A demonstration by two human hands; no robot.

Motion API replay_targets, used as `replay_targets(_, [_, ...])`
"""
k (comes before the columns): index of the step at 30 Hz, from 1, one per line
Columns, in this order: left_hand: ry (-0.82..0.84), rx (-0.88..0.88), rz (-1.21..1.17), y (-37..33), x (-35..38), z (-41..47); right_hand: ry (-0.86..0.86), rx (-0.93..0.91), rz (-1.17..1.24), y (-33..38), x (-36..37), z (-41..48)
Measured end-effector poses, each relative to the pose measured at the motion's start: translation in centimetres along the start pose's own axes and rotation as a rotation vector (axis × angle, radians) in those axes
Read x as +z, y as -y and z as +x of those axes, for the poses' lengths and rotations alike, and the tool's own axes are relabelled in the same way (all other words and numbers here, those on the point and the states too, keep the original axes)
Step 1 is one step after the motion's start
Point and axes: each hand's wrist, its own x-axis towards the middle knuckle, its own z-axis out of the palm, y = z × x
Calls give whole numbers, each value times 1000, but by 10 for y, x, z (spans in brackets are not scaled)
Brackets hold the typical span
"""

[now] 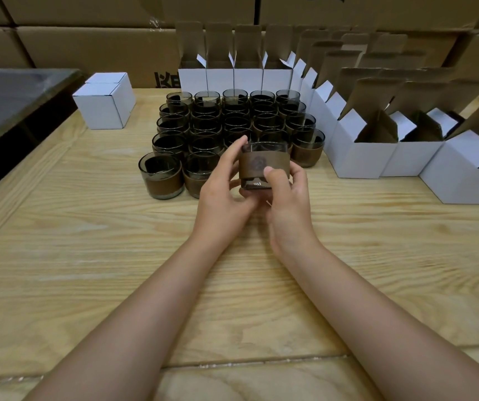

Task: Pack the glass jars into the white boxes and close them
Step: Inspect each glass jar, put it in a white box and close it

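Both hands hold one smoky glass jar with a brown sleeve [257, 163] just above the wooden table [116, 256], in front of the jar group. My left hand [223, 192] curls round its left side and my right hand [287, 198] grips the right, thumb on the sleeve. Behind it stand several more jars [220, 131] in rows. Open white boxes [359, 151] with raised brown flaps line the right side and the back [220, 76]. Two closed white boxes [103, 104] sit at the back left.
Large brown cartons [87, 44] are stacked along the back wall. A dark metal surface [9, 96] borders the table on the left. A seam in the tabletop [232, 366] runs across near the front edge.
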Motion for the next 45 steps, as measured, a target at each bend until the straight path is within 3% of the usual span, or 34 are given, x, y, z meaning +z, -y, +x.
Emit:
replay_targets(7, [-20, -20, -11, 2, -1, 1, 13, 66, -55, 0, -3, 0])
replay_targets(17, [-39, 52, 65, 4, 0, 1, -90, -193, -520, -1, -3, -1])
replay_targets(22, [-25, 54, 44, 3, 0, 0, -94, -177, -500, -2, -7, 1])
replay_targets(34, [6, -2, -30, 3, 1, 1, -62, -66, -187, -2, -4, 6])
replay_targets(45, [32, -24, -56, 5, 1, 2, -33, -135, -218, -6, -7, 5])
